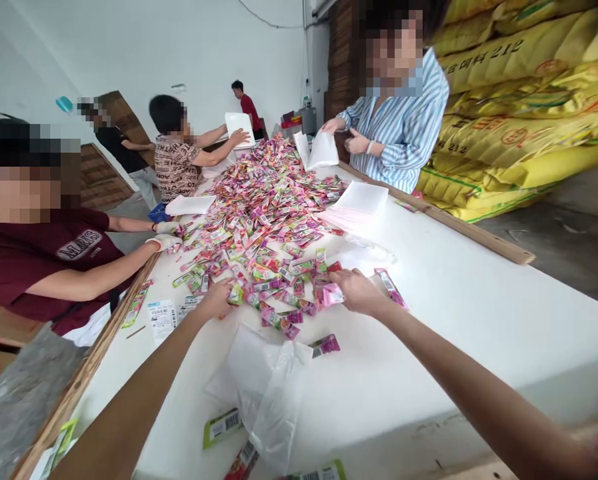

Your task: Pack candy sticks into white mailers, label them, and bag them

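Looking forward and down from head height, facing the far wall [129, 50], framing table [483, 307], left hand [219, 299] and right hand [357, 291] nearby.

Wkshp or whse, long white table [489, 300] w/ heaped sachets [273, 193], stacked yellow sacks [509, 127], several ppl [409, 140]

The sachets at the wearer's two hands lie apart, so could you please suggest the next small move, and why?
Perhaps bring the right hand inward toward the left hand, gathering their sachets together: the left appears to pinch a green sachet, the right a pink sachet, and only loose sachets lie on the table between them.
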A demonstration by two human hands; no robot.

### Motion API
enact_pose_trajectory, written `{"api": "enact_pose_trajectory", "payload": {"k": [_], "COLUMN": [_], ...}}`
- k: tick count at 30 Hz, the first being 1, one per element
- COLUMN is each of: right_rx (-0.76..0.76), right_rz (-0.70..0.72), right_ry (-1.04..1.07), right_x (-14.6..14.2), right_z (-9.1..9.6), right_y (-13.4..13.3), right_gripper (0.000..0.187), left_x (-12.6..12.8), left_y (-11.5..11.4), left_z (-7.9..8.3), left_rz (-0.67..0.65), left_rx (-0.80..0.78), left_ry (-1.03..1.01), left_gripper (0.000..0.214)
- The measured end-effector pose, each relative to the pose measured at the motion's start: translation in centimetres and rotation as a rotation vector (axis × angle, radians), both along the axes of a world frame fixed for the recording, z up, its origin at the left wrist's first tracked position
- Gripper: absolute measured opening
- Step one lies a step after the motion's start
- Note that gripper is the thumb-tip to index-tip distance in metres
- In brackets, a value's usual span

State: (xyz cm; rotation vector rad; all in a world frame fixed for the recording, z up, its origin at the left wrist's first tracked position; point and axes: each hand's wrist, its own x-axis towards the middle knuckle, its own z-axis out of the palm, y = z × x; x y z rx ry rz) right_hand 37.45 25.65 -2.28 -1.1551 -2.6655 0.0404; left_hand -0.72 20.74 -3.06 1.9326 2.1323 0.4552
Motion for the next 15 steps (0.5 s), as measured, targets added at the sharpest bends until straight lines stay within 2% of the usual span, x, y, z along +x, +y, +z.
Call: {"api": "enact_pose_trajectory", "payload": {"k": [2, 4, 9, 12, 15], "right_rx": [0.07, 0.066, 0.111, 0.0, -0.306], "right_rz": [0.004, 0.001, -0.062, -0.177, -0.326], "right_ry": [-0.119, -0.138, -0.118, 0.1, 0.503], "right_x": [-1.0, -1.6, -1.0, 1.3, 5.0], "right_z": [-1.7, -2.9, -4.1, -3.5, -1.9], "right_y": [-0.3, -0.8, -3.2, -4.4, -4.3], "right_gripper": [0.036, 0.033, 0.036, 0.035, 0.016], "left_x": [0.8, 1.2, 1.4, 0.8, -0.3], "left_y": [-0.5, -1.6, -4.4, -5.0, -5.1], "left_z": [-1.3, -2.2, -3.0, -2.9, -2.1], "left_rz": [-0.017, -0.005, 0.052, 0.167, 0.307], "left_rx": [-0.052, -0.082, -0.091, -0.097, -0.118], "left_ry": [0.085, 0.164, 0.215, 0.135, -0.016], "left_gripper": [0.035, 0.032, 0.034, 0.043, 0.024]}}
